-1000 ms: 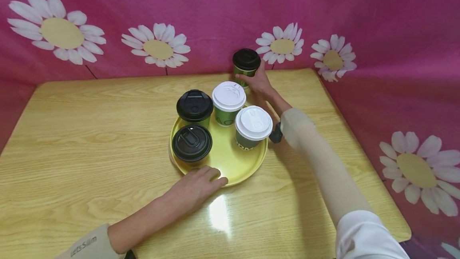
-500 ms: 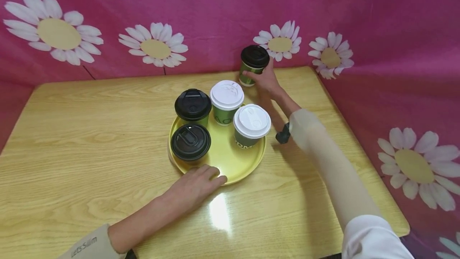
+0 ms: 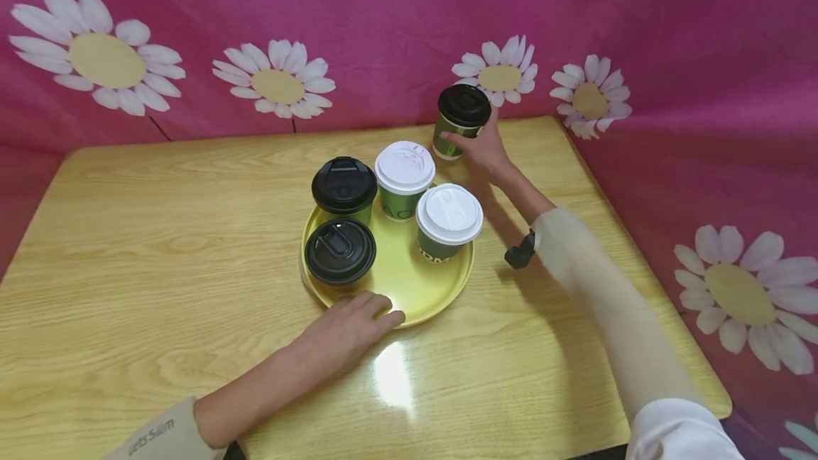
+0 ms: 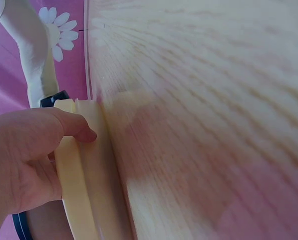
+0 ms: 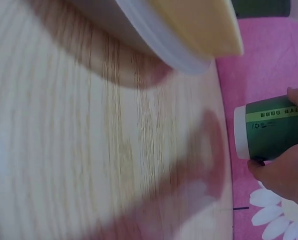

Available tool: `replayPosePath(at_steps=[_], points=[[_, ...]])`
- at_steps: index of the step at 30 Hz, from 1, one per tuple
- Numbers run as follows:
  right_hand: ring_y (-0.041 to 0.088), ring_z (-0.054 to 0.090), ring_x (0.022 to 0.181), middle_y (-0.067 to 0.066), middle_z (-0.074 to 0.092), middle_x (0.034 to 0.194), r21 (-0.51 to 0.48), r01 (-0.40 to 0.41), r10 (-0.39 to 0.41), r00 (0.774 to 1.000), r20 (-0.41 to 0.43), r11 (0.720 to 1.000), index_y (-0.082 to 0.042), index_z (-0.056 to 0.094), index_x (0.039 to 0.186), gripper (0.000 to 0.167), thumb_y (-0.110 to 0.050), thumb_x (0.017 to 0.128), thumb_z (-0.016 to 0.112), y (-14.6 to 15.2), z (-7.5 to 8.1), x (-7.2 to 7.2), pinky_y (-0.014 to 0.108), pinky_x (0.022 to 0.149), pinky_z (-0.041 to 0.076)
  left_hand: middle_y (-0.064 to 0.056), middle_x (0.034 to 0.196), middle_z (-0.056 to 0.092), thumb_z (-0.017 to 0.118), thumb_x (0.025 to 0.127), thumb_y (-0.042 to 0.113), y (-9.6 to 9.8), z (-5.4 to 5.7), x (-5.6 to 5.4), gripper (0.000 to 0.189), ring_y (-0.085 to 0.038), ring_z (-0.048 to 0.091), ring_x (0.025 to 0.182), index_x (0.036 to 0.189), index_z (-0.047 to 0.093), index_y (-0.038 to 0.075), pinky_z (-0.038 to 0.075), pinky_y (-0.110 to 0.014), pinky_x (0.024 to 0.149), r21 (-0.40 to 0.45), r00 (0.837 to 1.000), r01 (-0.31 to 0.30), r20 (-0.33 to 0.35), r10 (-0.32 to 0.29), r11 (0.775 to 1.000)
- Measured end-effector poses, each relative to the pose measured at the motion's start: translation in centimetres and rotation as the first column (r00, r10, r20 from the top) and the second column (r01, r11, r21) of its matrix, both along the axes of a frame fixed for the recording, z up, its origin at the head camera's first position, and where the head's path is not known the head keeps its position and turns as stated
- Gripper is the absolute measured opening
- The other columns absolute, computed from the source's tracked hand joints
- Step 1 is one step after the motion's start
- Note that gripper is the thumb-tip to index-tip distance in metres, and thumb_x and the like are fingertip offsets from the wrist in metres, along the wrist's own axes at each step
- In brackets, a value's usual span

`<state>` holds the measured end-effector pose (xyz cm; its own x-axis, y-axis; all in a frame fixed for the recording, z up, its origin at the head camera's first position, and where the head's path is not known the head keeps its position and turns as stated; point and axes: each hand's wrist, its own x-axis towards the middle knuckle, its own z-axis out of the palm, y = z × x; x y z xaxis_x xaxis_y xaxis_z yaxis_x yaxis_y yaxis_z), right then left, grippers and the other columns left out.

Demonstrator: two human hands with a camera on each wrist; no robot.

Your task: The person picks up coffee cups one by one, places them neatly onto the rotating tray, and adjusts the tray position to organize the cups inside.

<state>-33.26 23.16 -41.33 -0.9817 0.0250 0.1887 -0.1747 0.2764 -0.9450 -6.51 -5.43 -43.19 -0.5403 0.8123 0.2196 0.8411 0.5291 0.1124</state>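
Observation:
My right hand [image 3: 483, 150] grips a green paper cup [image 3: 449, 148] with a black lid near the table's far edge. In the right wrist view, fingers and thumb wrap that cup [image 5: 273, 127], and a narrow strip shows between its pale base and the table. A round yellow tray [image 3: 409, 293] lies mid-table, and my left hand [image 3: 348, 329] holds its near rim, the thumb against the outer wall of the tray [image 4: 91, 180] in the left wrist view. On the tray stand two white-lidded cups, one green [image 3: 399, 206] and one dark [image 3: 437, 248], and two black-lidded cups [image 3: 345, 187].
The wooden table [image 3: 160, 254] extends left of the tray and in front of it. A pink curtain [image 3: 383, 13] printed with daisies hangs behind the table and along its right side. Both forearms wear beige sleeves [image 3: 588, 268].
My right hand has moved the held cup to the right, away from the tray's back rim. The left hand and the cups on the tray have stayed in place.

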Motion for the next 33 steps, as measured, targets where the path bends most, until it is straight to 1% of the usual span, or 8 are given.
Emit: replayPosePath(at_steps=[3, 5, 11, 15, 23, 26, 33], points=[[0.022, 0.038, 0.135, 0.017, 0.041, 0.148, -0.023, 0.012, -0.011, 1.000, 0.019, 1.000, -0.008, 0.014, 0.151, 0.099, -0.005, 0.079, 0.081, 0.2, 0.5, 0.6, 0.025, 0.113, 0.025, -0.008, 0.109, 0.060, 0.069, 0.086, 0.003, 0.0, 0.0, -0.1, 0.032, -0.025, 0.059, 0.098, 0.115, 0.059, 0.014, 0.055, -0.034, 0.069, 0.000, 1.000, 0.002, -0.005, -0.002, 1.000], [0.021, 0.037, 0.135, 0.016, 0.040, 0.148, -0.020, 0.028, -0.027, 0.999, 0.036, 0.999, -0.008, 0.016, 0.150, 0.097, -0.006, 0.079, 0.082, 0.2, 0.8, 1.1, 0.024, 0.112, 0.025, -0.008, 0.108, 0.060, 0.068, 0.087, 0.003, 0.1, 0.0, -0.1, 0.032, -0.025, 0.059, 0.097, 0.115, 0.059, 0.014, 0.055, -0.034, 0.068, -0.003, 1.000, 0.004, -0.007, -0.004, 1.000], [0.019, 0.039, 0.132, 0.015, 0.043, 0.145, -0.018, 0.024, -0.024, 0.999, 0.024, 1.000, -0.005, 0.021, 0.145, 0.089, -0.004, 0.079, 0.081, 0.2, 1.4, 2.4, 0.024, 0.111, 0.026, -0.008, 0.109, 0.060, 0.068, 0.087, 0.004, 0.2, 0.0, -0.3, 0.031, -0.024, 0.059, 0.097, 0.115, 0.059, 0.014, 0.055, -0.034, 0.071, -0.013, 1.000, 0.005, 0.002, -0.005, 1.000], [0.018, 0.039, 0.131, 0.015, 0.042, 0.144, -0.021, 0.014, -0.013, 1.000, 0.026, 1.000, -0.006, 0.021, 0.145, 0.089, -0.003, 0.079, 0.081, 0.4, 1.6, 3.3, 0.026, 0.112, 0.027, -0.008, 0.109, 0.060, 0.067, 0.087, 0.004, 0.3, 0.0, -0.3, 0.030, -0.025, 0.059, 0.097, 0.114, 0.059, 0.014, 0.055, -0.034, 0.071, -0.011, 1.000, 0.008, 0.008, -0.008, 1.000], [0.020, 0.035, 0.135, 0.013, 0.037, 0.147, 0.046, 0.031, -0.034, 0.996, 0.077, 0.998, -0.010, 0.018, 0.149, 0.093, -0.009, 0.080, 0.081, 1.0, 2.1, 5.1, 0.029, 0.114, 0.024, -0.007, 0.107, 0.059, 0.067, 0.088, 0.004, 0.2, 0.0, -0.1, 0.029, -0.023, 0.058, 0.096, 0.113, 0.059, 0.015, 0.054, -0.032, 0.068, -0.013, 1.000, -0.007, 0.011, 0.007, 1.000], [0.020, 0.035, 0.136, 0.013, 0.038, 0.147, 0.044, 0.028, -0.031, 0.996, 0.078, 0.999, -0.010, 0.019, 0.148, 0.092, -0.008, 0.080, 0.081, 1.3, 2.3, 5.7, 0.030, 0.115, 0.023, -0.006, 0.106, 0.059, 0.067, 0.088, 0.004, 0.1, 0.0, -0.1, 0.028, -0.023, 0.058, 0.095, 0.112, 0.059, 0.014, 0.054, -0.032, 0.068, -0.010, 1.000, -0.008, 0.007, 0.008, 1.000], [0.020, 0.036, 0.134, 0.013, 0.039, 0.146, 0.053, 0.029, -0.034, 0.995, 0.095, 0.998, -0.010, 0.019, 0.147, 0.092, -0.010, 0.080, 0.082, 1.9, 2.6, 6.9, 0.035, 0.114, 0.027, -0.007, 0.107, 0.060, 0.066, 0.088, 0.004, 0.0, 0.1, -0.1, 0.028, -0.023, 0.059, 0.097, 0.114, 0.060, 0.014, 0.055, -0.033, 0.070, -0.019, 1.000, -0.015, 0.006, 0.015, 1.000]])
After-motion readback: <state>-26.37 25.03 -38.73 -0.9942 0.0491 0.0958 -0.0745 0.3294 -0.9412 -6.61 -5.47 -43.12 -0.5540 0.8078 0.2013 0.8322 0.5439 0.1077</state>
